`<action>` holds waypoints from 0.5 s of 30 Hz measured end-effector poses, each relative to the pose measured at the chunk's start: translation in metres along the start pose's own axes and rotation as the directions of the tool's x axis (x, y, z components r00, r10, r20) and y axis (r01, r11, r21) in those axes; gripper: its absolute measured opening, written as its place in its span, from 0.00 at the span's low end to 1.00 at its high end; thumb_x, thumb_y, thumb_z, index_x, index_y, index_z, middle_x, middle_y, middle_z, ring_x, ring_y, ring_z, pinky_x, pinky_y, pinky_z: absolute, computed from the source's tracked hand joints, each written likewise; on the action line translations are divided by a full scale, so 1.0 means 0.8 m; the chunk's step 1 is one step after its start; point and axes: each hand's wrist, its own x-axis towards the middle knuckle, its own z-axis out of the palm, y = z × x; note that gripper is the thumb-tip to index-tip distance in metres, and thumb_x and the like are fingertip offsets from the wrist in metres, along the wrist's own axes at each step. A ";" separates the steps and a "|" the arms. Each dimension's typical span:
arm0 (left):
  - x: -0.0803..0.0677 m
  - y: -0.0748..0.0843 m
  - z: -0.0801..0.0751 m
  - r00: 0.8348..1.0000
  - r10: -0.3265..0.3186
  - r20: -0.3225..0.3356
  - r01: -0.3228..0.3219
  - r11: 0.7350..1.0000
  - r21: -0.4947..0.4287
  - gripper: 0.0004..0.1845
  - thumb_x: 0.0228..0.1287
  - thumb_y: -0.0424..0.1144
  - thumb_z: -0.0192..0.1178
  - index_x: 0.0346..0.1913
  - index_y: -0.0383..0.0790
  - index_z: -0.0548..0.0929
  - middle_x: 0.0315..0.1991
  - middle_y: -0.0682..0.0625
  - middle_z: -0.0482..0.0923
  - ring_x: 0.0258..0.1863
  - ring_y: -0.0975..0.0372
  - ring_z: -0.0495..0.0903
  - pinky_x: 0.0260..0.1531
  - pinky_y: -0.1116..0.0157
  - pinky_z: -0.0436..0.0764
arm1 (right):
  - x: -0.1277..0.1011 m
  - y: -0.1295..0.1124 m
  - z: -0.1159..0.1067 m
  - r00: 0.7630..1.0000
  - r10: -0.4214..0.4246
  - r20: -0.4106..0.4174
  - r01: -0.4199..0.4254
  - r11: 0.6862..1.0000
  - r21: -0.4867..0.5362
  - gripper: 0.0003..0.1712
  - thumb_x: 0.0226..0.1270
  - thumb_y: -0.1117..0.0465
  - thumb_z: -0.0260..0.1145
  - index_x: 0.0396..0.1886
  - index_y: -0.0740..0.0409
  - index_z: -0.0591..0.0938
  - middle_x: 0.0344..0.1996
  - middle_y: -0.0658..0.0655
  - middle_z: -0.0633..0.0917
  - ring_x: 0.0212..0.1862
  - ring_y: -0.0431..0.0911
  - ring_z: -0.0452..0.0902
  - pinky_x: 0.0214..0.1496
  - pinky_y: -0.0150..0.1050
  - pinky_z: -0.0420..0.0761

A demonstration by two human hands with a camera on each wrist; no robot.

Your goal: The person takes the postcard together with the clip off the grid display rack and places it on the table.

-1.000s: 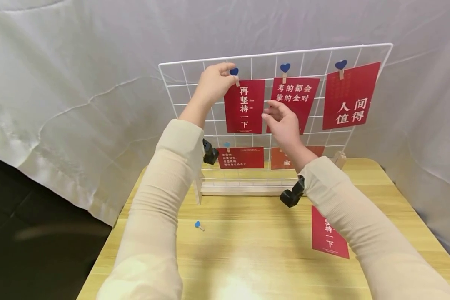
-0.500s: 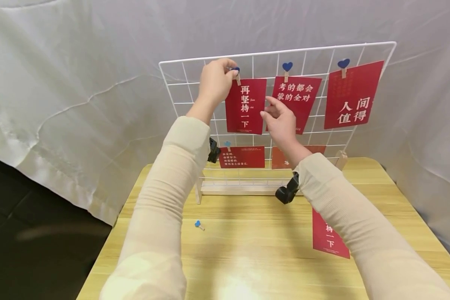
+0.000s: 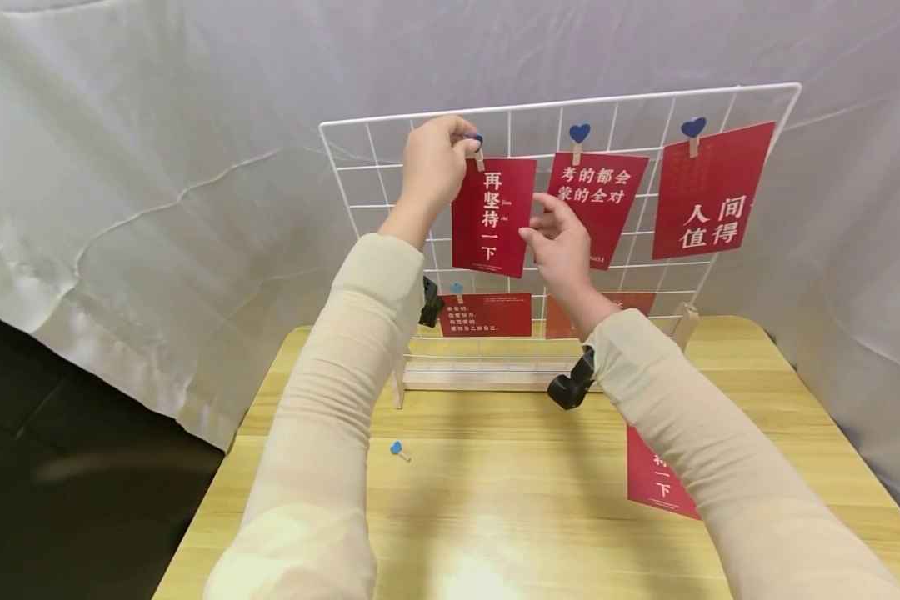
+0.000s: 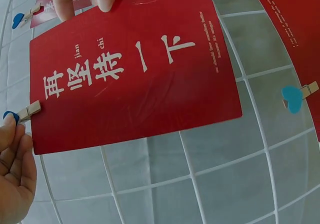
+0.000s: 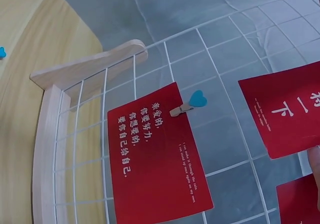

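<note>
My left hand (image 3: 437, 167) pinches a small wooden clothespin (image 4: 30, 111) by its dark blue heart end, at the upper part of the white wire grid (image 3: 508, 133). The pin's wooden tip overlaps the top left of a red card (image 3: 491, 221) with white Chinese characters. At that card's right edge, my right hand (image 3: 562, 242) pinches it, thumb on the printed face. The card's lower end stands away from the wires. Beside it, a second red card (image 3: 607, 225) hangs partly behind my right hand. A third red card (image 3: 708, 200) hangs tilted at the far right.
Lower on the grid hang a red card (image 5: 155, 169) under a light blue heart clothespin (image 5: 189, 104) and an orange-red card (image 3: 558, 321). On the wooden table (image 3: 510, 483) lie a loose blue heart clothespin (image 3: 400, 451) and a red card (image 3: 656, 479), partly under my right sleeve.
Both hands have stayed at the card. My left hand has shifted slightly right and covers more of the heart. The card's lower edge has swung a little outward and down.
</note>
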 end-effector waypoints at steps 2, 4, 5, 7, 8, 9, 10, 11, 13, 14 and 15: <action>-0.001 0.000 0.001 1.000 -0.003 -0.007 0.003 1.000 -0.012 0.10 0.60 0.40 0.52 0.42 0.42 0.79 0.37 0.53 0.79 0.36 0.66 0.72 0.36 0.75 0.68 | 0.000 0.001 0.000 1.000 0.007 -0.004 -0.007 1.000 0.027 0.23 0.55 0.69 0.60 0.52 0.55 0.73 0.32 0.54 0.74 0.37 0.44 0.71 0.37 0.30 0.75; -0.001 0.000 0.001 1.000 -0.006 -0.014 0.006 0.999 -0.032 0.10 0.60 0.39 0.52 0.41 0.42 0.79 0.37 0.52 0.79 0.36 0.66 0.72 0.36 0.75 0.68 | 0.000 0.001 -0.001 1.000 0.011 -0.007 -0.011 0.999 0.053 0.22 0.55 0.69 0.60 0.51 0.55 0.74 0.32 0.55 0.75 0.37 0.44 0.72 0.37 0.31 0.76; -0.001 0.000 0.001 1.000 -0.007 -0.019 0.006 0.999 -0.044 0.09 0.60 0.39 0.53 0.41 0.41 0.79 0.37 0.52 0.79 0.36 0.66 0.72 0.36 0.75 0.68 | -0.001 0.001 -0.001 1.000 0.011 -0.008 -0.011 0.998 0.061 0.22 0.55 0.69 0.60 0.51 0.55 0.74 0.32 0.55 0.75 0.37 0.45 0.72 0.37 0.31 0.76; -0.001 0.000 0.002 1.000 -0.008 -0.026 0.006 0.998 -0.057 0.09 0.60 0.39 0.53 0.41 0.41 0.79 0.37 0.52 0.78 0.36 0.66 0.72 0.35 0.75 0.69 | -0.001 0.001 -0.002 1.000 0.010 -0.011 -0.010 0.998 0.069 0.21 0.55 0.69 0.60 0.51 0.54 0.74 0.33 0.56 0.75 0.37 0.45 0.72 0.37 0.32 0.76; -0.001 0.000 0.002 1.000 -0.008 -0.029 0.006 0.998 -0.062 0.09 0.60 0.39 0.52 0.40 0.40 0.79 0.37 0.52 0.78 0.36 0.66 0.72 0.35 0.75 0.69 | -0.001 0.001 -0.002 1.000 0.011 -0.012 -0.010 0.997 0.071 0.21 0.55 0.69 0.60 0.51 0.54 0.74 0.33 0.56 0.75 0.36 0.45 0.72 0.37 0.32 0.76; -0.001 0.000 0.002 0.999 -0.009 -0.031 0.007 0.997 -0.071 0.09 0.60 0.38 0.52 0.40 0.40 0.79 0.36 0.52 0.78 0.36 0.66 0.72 0.35 0.75 0.69 | -0.001 0.002 -0.002 1.000 0.005 -0.012 -0.004 0.997 0.072 0.21 0.55 0.69 0.60 0.51 0.54 0.74 0.33 0.57 0.75 0.36 0.45 0.73 0.36 0.32 0.76; -0.001 -0.001 0.003 0.999 -0.010 -0.032 0.008 0.997 -0.079 0.09 0.60 0.38 0.52 0.40 0.40 0.79 0.36 0.51 0.78 0.36 0.66 0.72 0.35 0.76 0.69 | -0.001 0.002 -0.003 1.000 0.004 -0.015 -0.003 0.997 0.076 0.21 0.55 0.69 0.60 0.51 0.54 0.75 0.33 0.58 0.75 0.35 0.45 0.73 0.36 0.31 0.76; -0.001 -0.001 0.003 0.999 -0.012 -0.034 0.009 0.996 -0.087 0.09 0.60 0.38 0.52 0.40 0.40 0.79 0.36 0.51 0.78 0.36 0.66 0.72 0.35 0.76 0.69 | -0.001 0.002 -0.003 1.000 0.004 -0.015 -0.003 0.997 0.080 0.21 0.55 0.69 0.60 0.51 0.54 0.75 0.33 0.58 0.75 0.35 0.44 0.73 0.36 0.31 0.76; -0.001 -0.002 0.004 0.999 -0.012 -0.041 0.008 0.994 -0.112 0.08 0.60 0.37 0.52 0.39 0.39 0.79 0.36 0.51 0.78 0.35 0.66 0.72 0.35 0.76 0.69 | -0.001 0.003 -0.003 1.000 0.000 -0.019 0.002 0.996 0.085 0.21 0.55 0.70 0.60 0.50 0.55 0.75 0.32 0.58 0.75 0.34 0.44 0.73 0.34 0.30 0.76; -0.001 -0.002 0.005 0.999 -0.016 -0.043 0.010 0.991 -0.136 0.08 0.60 0.37 0.52 0.39 0.39 0.79 0.35 0.51 0.78 0.35 0.66 0.72 0.35 0.76 0.69 | -0.001 0.003 -0.003 1.000 -0.002 -0.020 0.004 0.996 0.088 0.21 0.55 0.70 0.60 0.50 0.55 0.75 0.32 0.58 0.75 0.34 0.44 0.73 0.34 0.30 0.76; -0.002 -0.003 0.005 0.999 -0.021 -0.047 0.013 0.987 -0.160 0.08 0.60 0.36 0.52 0.39 0.38 0.78 0.35 0.50 0.78 0.35 0.65 0.72 0.35 0.76 0.69 | -0.002 0.003 -0.003 1.000 -0.005 -0.020 0.007 0.996 0.089 0.21 0.55 0.70 0.60 0.50 0.55 0.75 0.32 0.58 0.75 0.33 0.44 0.73 0.33 0.30 0.76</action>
